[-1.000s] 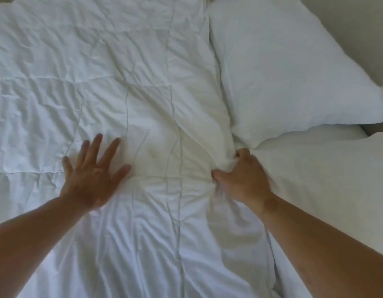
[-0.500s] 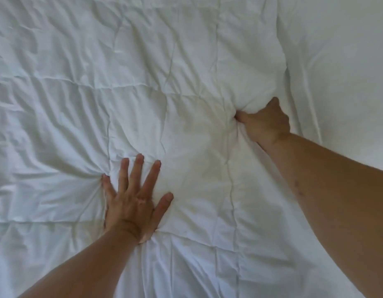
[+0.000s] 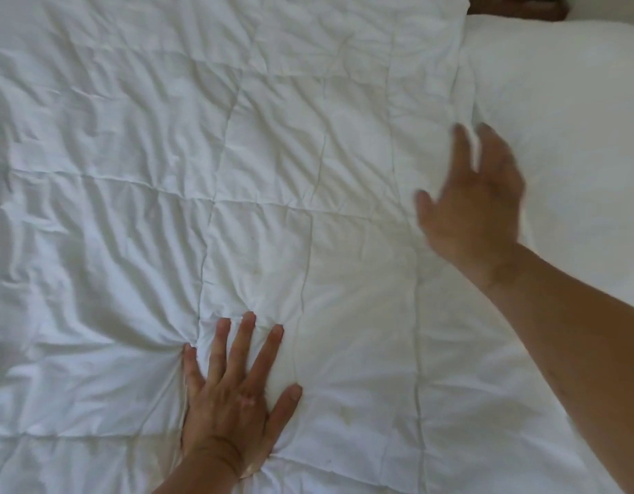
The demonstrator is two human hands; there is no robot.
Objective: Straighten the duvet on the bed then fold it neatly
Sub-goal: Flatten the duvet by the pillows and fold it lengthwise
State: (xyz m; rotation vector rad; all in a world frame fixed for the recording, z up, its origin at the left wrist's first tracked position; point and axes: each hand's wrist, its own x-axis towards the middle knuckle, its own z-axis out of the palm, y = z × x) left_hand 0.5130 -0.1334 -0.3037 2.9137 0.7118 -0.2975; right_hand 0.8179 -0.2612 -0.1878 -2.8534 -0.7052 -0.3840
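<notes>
The wrinkled white quilted fabric duvet [image 3: 130, 172] covers most of the view and runs out of frame at 9 and 6 o'clock. At 6 o'clock the left hand [image 3: 230, 397] presses flat on it, fingers spread, with fabric puckered beside the little finger. At 2 o'clock the blurred right hand [image 3: 475, 208] is spread and holds nothing, over the duvet's edge beside a plump white pillow [image 3: 564, 119]. I cannot tell whether it touches.
</notes>
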